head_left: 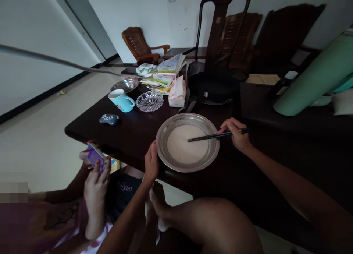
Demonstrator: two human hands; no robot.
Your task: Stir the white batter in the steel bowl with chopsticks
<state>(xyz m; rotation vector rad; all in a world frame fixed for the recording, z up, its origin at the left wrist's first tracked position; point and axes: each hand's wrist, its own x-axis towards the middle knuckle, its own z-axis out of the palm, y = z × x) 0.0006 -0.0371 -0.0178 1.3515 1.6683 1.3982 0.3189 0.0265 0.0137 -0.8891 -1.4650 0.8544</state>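
A wide metal bowl (160, 136) rests near the front edge of the dark table, holding a pale, milky batter-like liquid (182, 147). With its fingers wrapped at the rim, my left hand (151, 162) grips the bowl's left side. My right hand (237, 134) is closed around dark chopsticks (211, 136). They slant down leftward over the bowl, and their tips dip into the liquid near its middle.
Behind the bowl stand a glass dish (149, 101), a light-blue mug (121, 100), a tissue pack (177, 92), booklets (168, 71) and a black bag (212, 88). A green cylinder (311, 79) leans at right. At left, another person's hands hold a phone (96, 156).
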